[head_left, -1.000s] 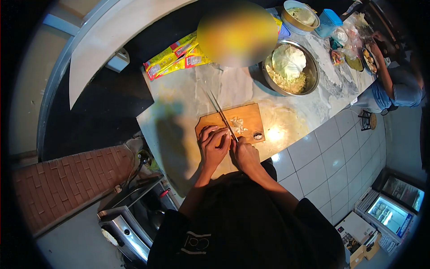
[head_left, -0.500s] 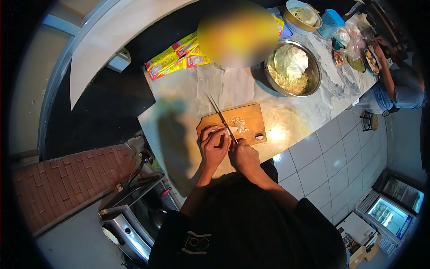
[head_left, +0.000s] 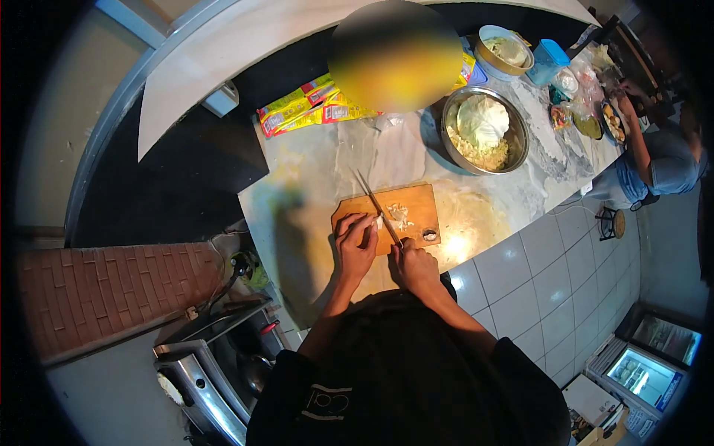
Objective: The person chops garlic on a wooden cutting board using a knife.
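Note:
A wooden cutting board (head_left: 421, 199) lies on the marble counter in front of me. My right hand (head_left: 416, 266) is wrapped round the handle of a long knife (head_left: 378, 207), whose blade points away over the board. On the board's left part, my left hand (head_left: 356, 245) presses a small whitish piece of food (head_left: 379, 221) with bent fingers, close beside the blade. The exact kind of this piece is too small to tell. Chopped pale bits (head_left: 400, 217) lie to the right of the knife.
A steel bowl (head_left: 523, 141) with a cabbage head and shredded cabbage stands beyond the board. Yellow packets (head_left: 297, 108) lie at the back left. Another bowl (head_left: 487, 58) and a blue container (head_left: 548, 62) stand farther right. Another person (head_left: 664, 160) works at the counter's far end.
My view has shifted slightly. The knife has moved a little, with my right hand slightly to the right and nearer to me. My left hand stays on the whitish piece.

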The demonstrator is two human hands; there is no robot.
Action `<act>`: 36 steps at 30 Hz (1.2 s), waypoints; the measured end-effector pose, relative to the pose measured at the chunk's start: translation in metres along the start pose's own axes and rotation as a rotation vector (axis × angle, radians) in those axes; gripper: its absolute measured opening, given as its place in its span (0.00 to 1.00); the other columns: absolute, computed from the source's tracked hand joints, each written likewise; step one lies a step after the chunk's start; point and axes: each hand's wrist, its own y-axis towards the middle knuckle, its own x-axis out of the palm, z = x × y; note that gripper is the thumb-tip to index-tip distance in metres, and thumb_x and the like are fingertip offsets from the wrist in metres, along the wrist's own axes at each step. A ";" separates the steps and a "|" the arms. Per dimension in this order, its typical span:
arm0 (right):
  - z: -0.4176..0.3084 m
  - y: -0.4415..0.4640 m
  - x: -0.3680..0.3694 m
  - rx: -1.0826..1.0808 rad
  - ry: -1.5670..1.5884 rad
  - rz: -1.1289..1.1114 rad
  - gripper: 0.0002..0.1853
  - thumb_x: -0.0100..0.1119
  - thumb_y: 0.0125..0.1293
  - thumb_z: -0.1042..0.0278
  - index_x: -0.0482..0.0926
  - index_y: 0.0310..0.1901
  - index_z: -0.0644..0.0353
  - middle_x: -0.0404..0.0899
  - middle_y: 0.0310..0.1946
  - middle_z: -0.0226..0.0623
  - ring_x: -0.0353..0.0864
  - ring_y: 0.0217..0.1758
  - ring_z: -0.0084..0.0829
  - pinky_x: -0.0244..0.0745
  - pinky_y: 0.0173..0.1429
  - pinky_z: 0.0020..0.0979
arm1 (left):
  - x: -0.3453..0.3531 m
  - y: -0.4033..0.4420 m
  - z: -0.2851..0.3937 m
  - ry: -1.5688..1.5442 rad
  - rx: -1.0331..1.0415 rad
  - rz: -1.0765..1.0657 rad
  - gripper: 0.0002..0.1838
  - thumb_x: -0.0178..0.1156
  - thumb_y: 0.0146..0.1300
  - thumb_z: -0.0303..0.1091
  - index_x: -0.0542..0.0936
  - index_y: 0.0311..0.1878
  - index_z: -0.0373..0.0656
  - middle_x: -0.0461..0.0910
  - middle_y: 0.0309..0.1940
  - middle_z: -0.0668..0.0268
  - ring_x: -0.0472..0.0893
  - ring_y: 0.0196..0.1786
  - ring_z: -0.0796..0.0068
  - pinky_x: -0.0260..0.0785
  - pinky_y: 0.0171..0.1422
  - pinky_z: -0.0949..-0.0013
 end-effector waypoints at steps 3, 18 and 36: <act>0.005 0.000 -0.014 -0.011 0.085 0.033 0.16 0.52 0.70 0.59 0.70 0.34 0.66 0.77 0.18 0.55 0.79 0.22 0.56 0.74 0.27 0.50 | -0.008 0.009 0.007 -0.013 -0.033 -0.047 0.11 0.65 0.57 0.23 0.83 0.45 0.37 0.83 0.39 0.55 0.81 0.45 0.59 0.73 0.50 0.63; 0.031 -0.001 -0.036 0.050 0.252 -0.001 0.13 0.56 0.69 0.64 0.74 0.38 0.68 0.78 0.22 0.56 0.79 0.27 0.56 0.71 0.30 0.47 | -0.013 0.082 0.013 -0.071 -0.035 -0.679 0.07 0.61 0.61 0.29 0.83 0.38 0.35 0.82 0.33 0.53 0.81 0.42 0.53 0.72 0.47 0.62; 0.015 -0.012 -0.005 -0.040 0.261 0.013 0.10 0.54 0.67 0.68 0.71 0.37 0.69 0.78 0.21 0.56 0.79 0.26 0.57 0.73 0.30 0.51 | -0.017 0.066 -0.008 -0.111 -0.053 -0.443 0.10 0.65 0.55 0.20 0.81 0.42 0.32 0.80 0.31 0.53 0.83 0.35 0.56 0.75 0.40 0.63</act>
